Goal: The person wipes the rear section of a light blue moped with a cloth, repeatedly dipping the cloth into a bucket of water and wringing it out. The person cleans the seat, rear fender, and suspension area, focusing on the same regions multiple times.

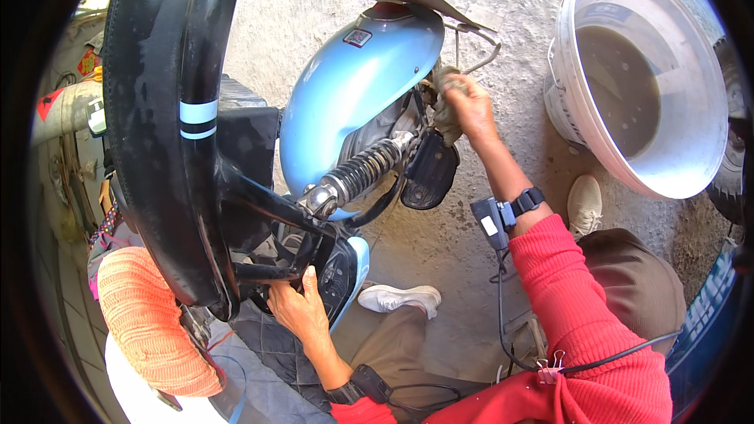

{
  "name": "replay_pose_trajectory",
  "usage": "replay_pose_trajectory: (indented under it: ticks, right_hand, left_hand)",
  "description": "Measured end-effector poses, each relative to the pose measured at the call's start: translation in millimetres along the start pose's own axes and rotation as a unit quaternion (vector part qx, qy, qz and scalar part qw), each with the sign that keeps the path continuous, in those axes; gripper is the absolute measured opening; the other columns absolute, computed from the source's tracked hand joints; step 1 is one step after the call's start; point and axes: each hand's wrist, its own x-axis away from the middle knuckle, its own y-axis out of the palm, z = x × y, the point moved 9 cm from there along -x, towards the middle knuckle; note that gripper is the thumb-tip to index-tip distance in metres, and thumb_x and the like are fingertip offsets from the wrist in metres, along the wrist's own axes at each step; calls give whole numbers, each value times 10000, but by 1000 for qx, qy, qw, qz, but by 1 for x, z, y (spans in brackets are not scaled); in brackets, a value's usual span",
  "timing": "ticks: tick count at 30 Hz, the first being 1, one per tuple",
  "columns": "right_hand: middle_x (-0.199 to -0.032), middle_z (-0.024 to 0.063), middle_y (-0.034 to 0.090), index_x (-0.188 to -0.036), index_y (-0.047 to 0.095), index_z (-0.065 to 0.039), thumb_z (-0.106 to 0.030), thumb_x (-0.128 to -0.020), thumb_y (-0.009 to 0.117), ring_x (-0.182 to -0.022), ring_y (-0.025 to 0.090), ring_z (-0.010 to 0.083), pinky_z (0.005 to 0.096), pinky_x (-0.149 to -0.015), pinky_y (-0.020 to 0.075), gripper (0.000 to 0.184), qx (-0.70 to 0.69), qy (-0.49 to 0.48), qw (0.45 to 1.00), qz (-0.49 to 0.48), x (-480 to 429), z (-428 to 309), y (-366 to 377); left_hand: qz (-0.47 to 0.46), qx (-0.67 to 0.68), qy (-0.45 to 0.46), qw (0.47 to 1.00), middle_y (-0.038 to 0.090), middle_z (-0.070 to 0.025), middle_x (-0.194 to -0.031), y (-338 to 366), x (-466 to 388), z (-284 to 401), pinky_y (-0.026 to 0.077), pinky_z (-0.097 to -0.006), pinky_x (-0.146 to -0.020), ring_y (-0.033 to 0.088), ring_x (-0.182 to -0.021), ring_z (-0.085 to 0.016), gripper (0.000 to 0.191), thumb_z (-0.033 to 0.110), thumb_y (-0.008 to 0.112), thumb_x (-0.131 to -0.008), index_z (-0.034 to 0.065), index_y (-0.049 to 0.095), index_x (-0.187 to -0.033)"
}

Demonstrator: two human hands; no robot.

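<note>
A light-blue fender of a two-wheeled vehicle curves before me, with a coil-spring shock absorber beside it. My right hand grips a dirty grey-brown rag at the fender's right edge, just above a black textured part. What the rag touches is partly hidden by the hand. My left hand holds a black frame tube low on the vehicle, thumb up; its fingertips are hidden. The long black seat rises at the left.
A white plastic bucket with murky water stands at the right, near a tyre. An orange knitted cover is at lower left. A metal bracket juts out beyond the fender. A cable hangs by my right arm.
</note>
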Motion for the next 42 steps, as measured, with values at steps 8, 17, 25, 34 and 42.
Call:
replay_pose_trajectory:
  ticks: [8,17,25,34,42]
  right_hand:
    - [-954,171,666,-999,609,-60,-137,-775,638,-893,645,336,380,-796,501,239,172,3,985,-7,4,-17,9]
    - [-1014,144,659,-1016,645,-84,-158,-757,647,-943,624,313,394,-841,491,269,73,-20,996,-39,0,-15,2]
    - [-979,173,648,-1072,639,-70,-143,-775,596,-965,603,355,405,-854,476,309,205,-38,975,-80,-8,-28,20]
    - [-1003,185,664,-1126,634,-71,-181,-800,599,-933,639,341,389,-838,495,345,170,-84,971,-146,-13,-33,32]
    - [-923,118,672,-960,685,-112,-144,-708,650,-868,612,301,428,-790,496,256,302,-128,936,-126,-6,-45,25]
  left_hand:
    - [17,13,9,1000,603,-187,-908,-4,-1,5,395,-486,-801,543,-882,-399,428,396,654,-833,-11,581,-945]
    - [17,5,9,1000,604,-190,-902,-2,0,1,396,-487,-796,546,-889,-397,437,404,656,-828,-6,580,-958]
    - [30,13,13,999,609,-196,-928,-7,-1,7,394,-495,-799,542,-891,-403,447,412,651,-831,-8,577,-962]
    - [39,27,16,999,610,-191,-906,-8,-1,7,397,-491,-802,543,-881,-402,435,405,663,-823,-6,586,-942]
    - [31,16,11,999,615,-205,-918,-6,-2,5,401,-490,-811,550,-892,-406,428,395,671,-818,-11,595,-930]
